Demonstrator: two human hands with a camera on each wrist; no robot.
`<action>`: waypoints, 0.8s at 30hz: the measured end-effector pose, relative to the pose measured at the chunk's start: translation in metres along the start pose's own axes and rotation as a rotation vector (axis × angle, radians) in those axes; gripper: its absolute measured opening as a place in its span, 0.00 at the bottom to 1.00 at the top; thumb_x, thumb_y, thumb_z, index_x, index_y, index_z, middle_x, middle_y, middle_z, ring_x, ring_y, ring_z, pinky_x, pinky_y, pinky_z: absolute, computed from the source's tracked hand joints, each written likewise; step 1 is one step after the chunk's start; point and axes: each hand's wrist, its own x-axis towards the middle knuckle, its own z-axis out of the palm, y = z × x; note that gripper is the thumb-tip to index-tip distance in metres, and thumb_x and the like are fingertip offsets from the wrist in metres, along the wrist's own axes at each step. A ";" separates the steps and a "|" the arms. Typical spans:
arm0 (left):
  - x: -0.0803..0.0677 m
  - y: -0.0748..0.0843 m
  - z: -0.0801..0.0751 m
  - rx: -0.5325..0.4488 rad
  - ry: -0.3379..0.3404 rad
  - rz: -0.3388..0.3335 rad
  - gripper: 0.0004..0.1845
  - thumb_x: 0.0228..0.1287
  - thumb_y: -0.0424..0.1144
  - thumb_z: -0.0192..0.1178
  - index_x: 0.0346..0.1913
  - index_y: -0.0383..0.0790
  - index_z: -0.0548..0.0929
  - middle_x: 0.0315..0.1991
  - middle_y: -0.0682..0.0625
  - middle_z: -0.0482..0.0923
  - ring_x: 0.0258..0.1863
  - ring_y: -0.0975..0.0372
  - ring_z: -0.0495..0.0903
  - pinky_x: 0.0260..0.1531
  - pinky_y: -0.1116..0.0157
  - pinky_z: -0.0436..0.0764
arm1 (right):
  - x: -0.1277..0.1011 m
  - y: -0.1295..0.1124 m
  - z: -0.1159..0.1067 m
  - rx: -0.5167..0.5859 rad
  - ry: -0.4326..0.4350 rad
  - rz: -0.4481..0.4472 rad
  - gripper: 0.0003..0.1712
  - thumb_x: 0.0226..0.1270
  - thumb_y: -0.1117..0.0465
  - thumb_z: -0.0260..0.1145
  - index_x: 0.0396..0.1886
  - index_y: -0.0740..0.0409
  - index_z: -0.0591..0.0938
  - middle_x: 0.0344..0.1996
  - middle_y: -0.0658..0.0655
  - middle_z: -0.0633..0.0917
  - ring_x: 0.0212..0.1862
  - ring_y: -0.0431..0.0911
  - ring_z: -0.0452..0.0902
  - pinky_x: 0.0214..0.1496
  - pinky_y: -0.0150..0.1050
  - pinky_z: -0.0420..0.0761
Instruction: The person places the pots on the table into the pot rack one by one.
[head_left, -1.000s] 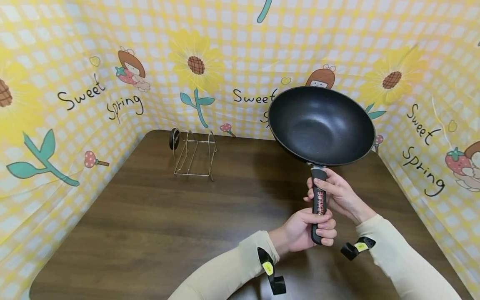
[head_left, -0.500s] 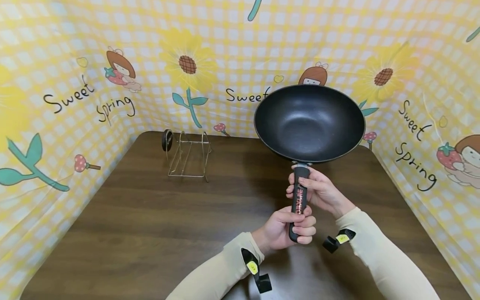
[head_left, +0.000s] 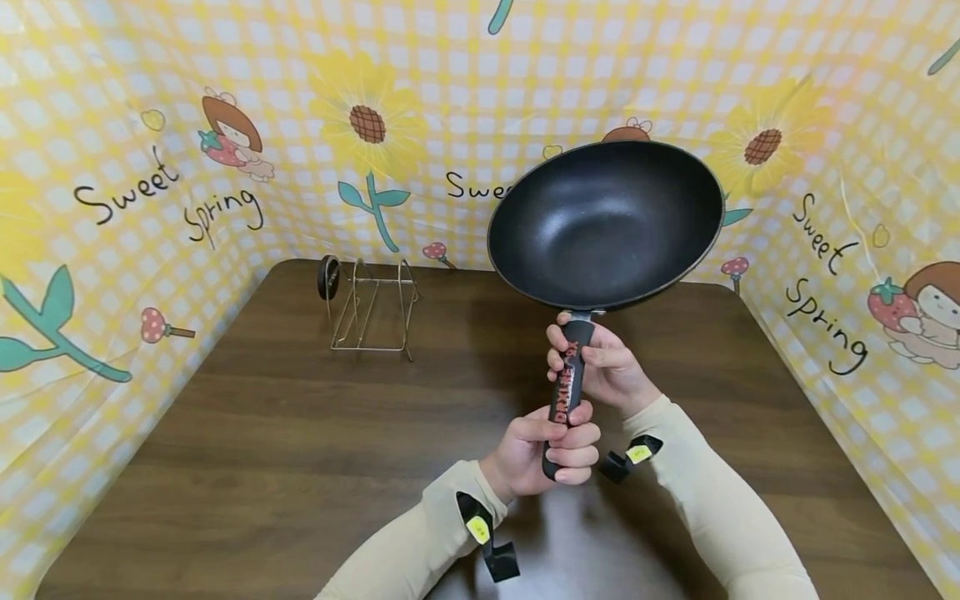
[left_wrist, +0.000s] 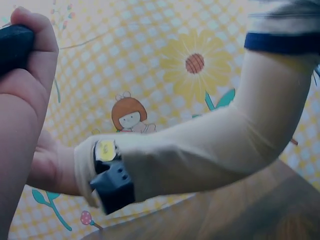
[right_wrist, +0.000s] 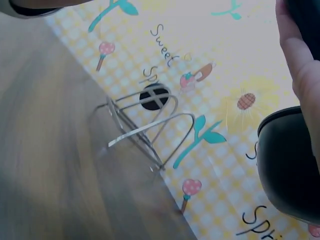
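A black wok point(head_left: 607, 225) is held up off the table in the head view, its inside facing the camera and its rim tilted higher on the right. My left hand point(head_left: 543, 450) grips the lower end of its black handle point(head_left: 568, 375), which has red and white lettering. Just below the pan, my right hand point(head_left: 603, 362) holds the upper handle, fingers behind and thumb at the side. In the left wrist view the handle's dark end point(left_wrist: 15, 47) shows in the left hand point(left_wrist: 42, 60). The right wrist view catches part of the wok point(right_wrist: 290, 165) beside the right hand point(right_wrist: 300, 65).
A wire rack point(head_left: 371, 312) stands at the back left of the brown wooden table point(head_left: 262, 467), with a round black disc point(head_left: 328, 277) at its left end. Yellow checked cloth point(head_left: 450, 92) with flowers hangs around the table's back and sides.
Both hands and the wok have shifted left in the head view. The wok has tilted, its right side rising, and its handle now leans. The view itself has shifted slightly.
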 end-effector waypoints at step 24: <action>-0.034 0.019 0.010 -0.242 -0.028 0.028 0.05 0.69 0.35 0.55 0.41 0.45 0.68 0.22 0.57 0.56 0.18 0.68 0.55 0.23 0.75 0.61 | 0.029 0.036 -0.012 -0.018 -0.042 0.009 0.16 0.72 0.68 0.60 0.55 0.54 0.68 0.39 0.52 0.71 0.45 0.45 0.72 0.55 0.42 0.75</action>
